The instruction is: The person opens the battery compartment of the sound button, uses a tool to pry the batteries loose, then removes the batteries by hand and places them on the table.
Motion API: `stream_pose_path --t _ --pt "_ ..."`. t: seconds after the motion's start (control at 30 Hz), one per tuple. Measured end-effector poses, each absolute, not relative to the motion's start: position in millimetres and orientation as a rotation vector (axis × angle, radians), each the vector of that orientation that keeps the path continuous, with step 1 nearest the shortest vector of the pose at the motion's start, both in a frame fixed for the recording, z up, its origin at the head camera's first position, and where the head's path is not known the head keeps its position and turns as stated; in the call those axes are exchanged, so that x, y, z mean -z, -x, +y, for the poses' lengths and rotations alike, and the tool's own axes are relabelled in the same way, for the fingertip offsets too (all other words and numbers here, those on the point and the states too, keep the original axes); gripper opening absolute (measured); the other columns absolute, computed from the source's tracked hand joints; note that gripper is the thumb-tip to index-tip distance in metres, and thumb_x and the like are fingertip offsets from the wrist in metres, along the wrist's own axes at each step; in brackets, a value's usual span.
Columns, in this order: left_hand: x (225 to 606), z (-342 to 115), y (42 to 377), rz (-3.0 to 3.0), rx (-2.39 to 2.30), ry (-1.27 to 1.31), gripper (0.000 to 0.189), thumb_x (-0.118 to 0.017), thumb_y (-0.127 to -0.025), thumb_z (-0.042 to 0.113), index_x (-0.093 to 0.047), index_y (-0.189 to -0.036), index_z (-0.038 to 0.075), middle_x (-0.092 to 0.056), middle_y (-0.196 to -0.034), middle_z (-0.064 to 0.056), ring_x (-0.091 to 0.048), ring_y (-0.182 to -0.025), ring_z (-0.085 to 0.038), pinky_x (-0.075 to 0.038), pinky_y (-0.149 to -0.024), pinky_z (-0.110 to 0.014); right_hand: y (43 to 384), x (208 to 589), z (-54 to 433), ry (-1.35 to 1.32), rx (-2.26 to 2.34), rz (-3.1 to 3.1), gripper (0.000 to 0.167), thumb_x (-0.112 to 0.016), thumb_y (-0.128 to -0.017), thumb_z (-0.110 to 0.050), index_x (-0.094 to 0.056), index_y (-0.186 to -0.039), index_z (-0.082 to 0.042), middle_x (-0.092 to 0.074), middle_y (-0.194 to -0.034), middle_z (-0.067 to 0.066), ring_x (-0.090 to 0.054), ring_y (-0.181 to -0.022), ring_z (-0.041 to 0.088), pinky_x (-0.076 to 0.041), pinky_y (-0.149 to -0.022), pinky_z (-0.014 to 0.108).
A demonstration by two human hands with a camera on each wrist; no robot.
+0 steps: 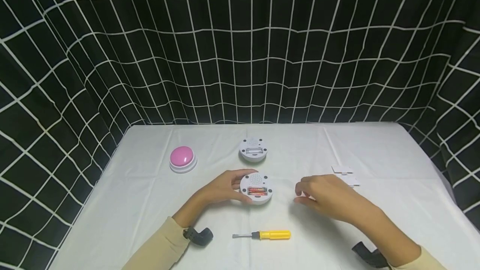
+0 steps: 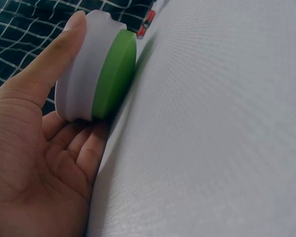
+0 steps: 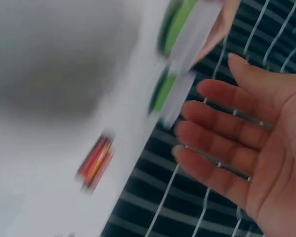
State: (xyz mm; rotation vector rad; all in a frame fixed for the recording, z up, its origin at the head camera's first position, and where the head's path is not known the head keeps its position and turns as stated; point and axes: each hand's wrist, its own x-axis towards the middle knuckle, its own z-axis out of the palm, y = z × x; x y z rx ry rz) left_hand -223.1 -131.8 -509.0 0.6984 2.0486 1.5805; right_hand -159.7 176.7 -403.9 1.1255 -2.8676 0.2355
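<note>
The left hand grips the near button unit; the right hand is empty, fingers loosely bent. The far button unit lies beyond, battery bay unfilled. White covers lie at right; neither bay is covered. Red batteries sit in the near unit: that loading appears done. Loose batteries show in the right wrist view; the far loading and both covers appear outstanding.
</note>
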Motion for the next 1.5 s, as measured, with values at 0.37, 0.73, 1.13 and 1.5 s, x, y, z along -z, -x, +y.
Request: stream_pose_path --t 0.37,0.73,1.13,1.5 --pt "509 -131 222 2.044 -1.577 -0.7 0.088 -0.089 -0.076 0.009 -0.046 -0.152 0.012 -0.058 -0.145 0.001 -0.056 -0.131 -0.012 -0.046 -0.108 -0.025 136 395 130 -1.323 -0.321 -3.034 0.018 -0.076 -0.089 -0.035 -0.066 -0.081 -0.023 -0.05 -0.063 -0.018 -0.043 -0.057 0.003 -0.038 -0.05 0.023" --pt "511 -130 219 2.009 -1.607 -0.704 0.086 -0.087 -0.077 0.005 -0.045 -0.152 0.01 -0.058 -0.145 -0.004 -0.055 -0.133 -0.015 -0.046 -0.108 -0.025 133 412 108 -1.328 -0.374 -3.181 0.036 -0.08 -0.081 -0.046 -0.055 -0.069 -0.024 -0.047 -0.06 -0.014 -0.04 -0.055 0.004 -0.039 -0.052 0.024" --pt "506 -133 220 2.057 -1.571 -0.706 0.087 -0.088 -0.077 0.012 -0.045 -0.153 0.011 -0.056 -0.148 -0.004 -0.052 -0.136 -0.017 -0.043 -0.111 -0.026 132 425 99 -1.376 -0.263 -3.144 0.044 -0.086 -0.072 -0.05 -0.052 -0.069 -0.023 -0.045 -0.063 -0.014 -0.04 -0.059 0.006 -0.038 -0.056 0.023" --pt "505 -134 222 2.069 -1.555 -0.703 0.087 -0.089 -0.077 0.012 -0.046 -0.153 0.014 -0.056 -0.147 0.001 -0.054 -0.134 -0.014 -0.044 -0.11 -0.026 134 429 94 -1.44 -0.287 -3.136 0.03 -0.087 -0.077 -0.029 -0.058 -0.07 -0.023 -0.047 -0.063 -0.016 -0.043 -0.059 0.005 -0.041 -0.059 0.024"
